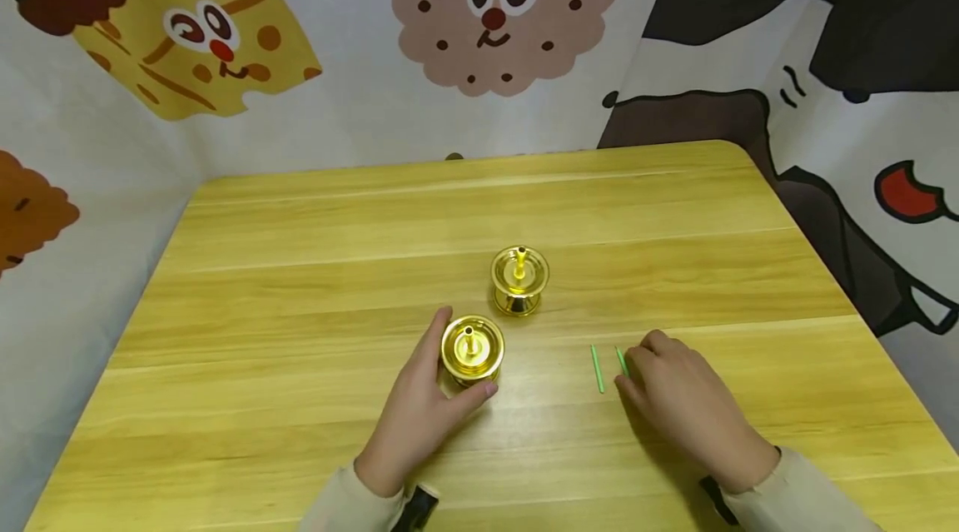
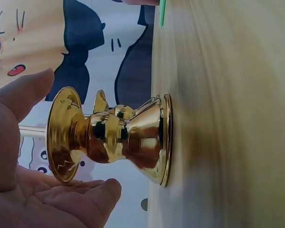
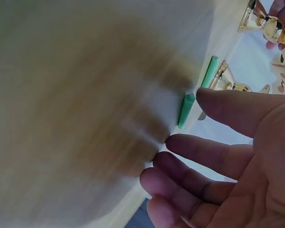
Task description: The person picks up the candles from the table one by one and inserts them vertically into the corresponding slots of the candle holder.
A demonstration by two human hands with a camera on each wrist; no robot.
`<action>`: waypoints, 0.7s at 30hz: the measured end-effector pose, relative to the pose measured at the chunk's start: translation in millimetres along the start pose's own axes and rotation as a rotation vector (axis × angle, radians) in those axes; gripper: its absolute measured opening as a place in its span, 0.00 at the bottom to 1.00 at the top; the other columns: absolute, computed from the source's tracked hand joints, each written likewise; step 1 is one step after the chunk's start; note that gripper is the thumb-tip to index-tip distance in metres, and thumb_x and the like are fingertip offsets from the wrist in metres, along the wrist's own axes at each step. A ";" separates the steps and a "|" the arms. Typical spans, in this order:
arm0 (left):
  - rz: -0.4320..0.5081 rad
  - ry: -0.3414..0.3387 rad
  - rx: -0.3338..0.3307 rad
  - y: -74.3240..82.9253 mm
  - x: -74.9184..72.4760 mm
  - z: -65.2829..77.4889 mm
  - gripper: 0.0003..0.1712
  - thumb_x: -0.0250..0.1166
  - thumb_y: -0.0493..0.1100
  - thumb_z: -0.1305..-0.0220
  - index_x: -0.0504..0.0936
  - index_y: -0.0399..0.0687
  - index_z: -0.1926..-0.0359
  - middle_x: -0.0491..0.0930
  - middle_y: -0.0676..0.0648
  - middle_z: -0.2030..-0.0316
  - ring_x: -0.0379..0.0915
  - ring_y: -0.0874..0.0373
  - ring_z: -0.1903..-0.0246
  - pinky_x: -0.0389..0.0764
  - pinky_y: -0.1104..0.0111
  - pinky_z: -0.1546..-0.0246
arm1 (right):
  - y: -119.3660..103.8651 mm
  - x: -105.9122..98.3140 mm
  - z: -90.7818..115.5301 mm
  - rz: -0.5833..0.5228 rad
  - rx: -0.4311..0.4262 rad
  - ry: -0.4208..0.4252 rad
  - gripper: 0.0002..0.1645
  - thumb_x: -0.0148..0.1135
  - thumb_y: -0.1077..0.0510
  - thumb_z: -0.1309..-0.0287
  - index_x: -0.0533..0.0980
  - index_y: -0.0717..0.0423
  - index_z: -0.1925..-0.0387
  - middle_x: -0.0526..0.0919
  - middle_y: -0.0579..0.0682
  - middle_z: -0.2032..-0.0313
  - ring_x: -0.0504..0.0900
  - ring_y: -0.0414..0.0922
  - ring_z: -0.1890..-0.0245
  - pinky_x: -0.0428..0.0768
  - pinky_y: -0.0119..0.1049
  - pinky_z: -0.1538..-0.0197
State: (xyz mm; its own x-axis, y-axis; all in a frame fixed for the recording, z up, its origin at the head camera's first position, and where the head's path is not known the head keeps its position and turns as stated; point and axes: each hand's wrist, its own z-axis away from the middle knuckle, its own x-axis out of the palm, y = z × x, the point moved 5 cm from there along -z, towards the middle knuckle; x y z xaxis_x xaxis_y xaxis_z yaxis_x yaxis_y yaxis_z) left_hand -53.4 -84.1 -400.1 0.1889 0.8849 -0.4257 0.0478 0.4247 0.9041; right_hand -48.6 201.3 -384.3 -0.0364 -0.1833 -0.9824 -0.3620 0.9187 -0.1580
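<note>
Two shiny gold candle holders stand upright on the table, each with a round dish and a small central tube. My left hand (image 1: 414, 415) is around the near candle holder (image 1: 474, 346), thumb and fingers spread on either side of its dish. In the left wrist view the thumb shows a small gap from the dish rim. The far candle holder (image 1: 519, 280) stands just behind. Two thin green sticks (image 1: 597, 369) lie on the table to the right. My right hand (image 1: 685, 399) reaches down at the right-hand green stick (image 3: 185, 110), thumb and forefinger apart around it.
The wooden table (image 1: 337, 266) has a light, glossy grain. A cloth printed with cartoon food (image 1: 494, 16) hangs behind it and along the sides. Black straps (image 1: 415, 507) are at both wrists, below pale sleeves (image 1: 352, 507).
</note>
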 end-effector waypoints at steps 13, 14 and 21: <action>-0.009 0.032 -0.006 -1.1 5.2 -10.6 0.61 0.81 0.51 0.50 0.55 0.45 0.22 0.61 0.48 0.26 0.57 0.51 0.28 0.59 0.50 0.29 | -5.1 1.8 -10.6 0.107 -0.036 -0.032 0.12 0.74 0.67 0.48 0.79 0.58 0.80 0.69 0.46 0.79 0.67 0.39 0.80 0.71 0.34 0.78; -0.007 0.032 -0.001 -1.3 5.6 -11.1 0.60 0.81 0.51 0.50 0.55 0.45 0.22 0.63 0.48 0.27 0.58 0.51 0.28 0.60 0.50 0.29 | -5.3 2.1 -10.9 0.106 -0.034 -0.035 0.12 0.73 0.68 0.48 0.79 0.58 0.81 0.68 0.46 0.80 0.66 0.39 0.81 0.71 0.34 0.78; 0.044 0.027 -0.010 -4.0 7.2 -10.7 0.58 0.81 0.49 0.50 0.58 0.46 0.24 0.69 0.50 0.31 0.65 0.52 0.32 0.65 0.50 0.31 | -3.7 5.3 -13.3 0.021 0.023 -0.091 0.14 0.69 0.68 0.43 0.76 0.57 0.80 0.66 0.45 0.79 0.63 0.38 0.81 0.70 0.32 0.78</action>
State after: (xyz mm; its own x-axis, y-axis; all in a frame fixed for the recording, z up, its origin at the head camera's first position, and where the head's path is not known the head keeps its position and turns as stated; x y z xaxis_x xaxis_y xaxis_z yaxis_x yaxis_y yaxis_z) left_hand -62.7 -77.4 -407.2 0.1643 0.9076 -0.3863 0.0304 0.3868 0.9217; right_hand -59.8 192.3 -387.6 0.0418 -0.1323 -0.9903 -0.3409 0.9298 -0.1386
